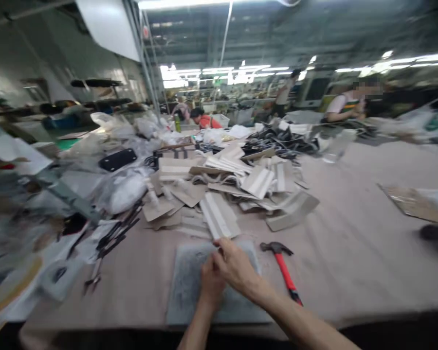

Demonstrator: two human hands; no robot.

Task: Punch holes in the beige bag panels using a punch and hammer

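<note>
In the head view, looks down on a left hand [210, 286] and right hand [238, 266], close together over a grey slab [179, 311]; fingers bent inward, but cannot tell whether pinching anything. Just beyond the right fingertips, shows a striped beige piece [217, 216] at the near side of a loose heap [257, 182]. Might drag pieces down by brushing that loose edge, or bump the red-handled hammer [285, 272], through closeness to the right forearm

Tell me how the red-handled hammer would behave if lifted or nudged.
The hammer should feel stiff, and probably heavy for its size, since its dark head looks metal. Lifted by the lower end, it would likely dip head-first. Its claw should discourage rolling.
</note>
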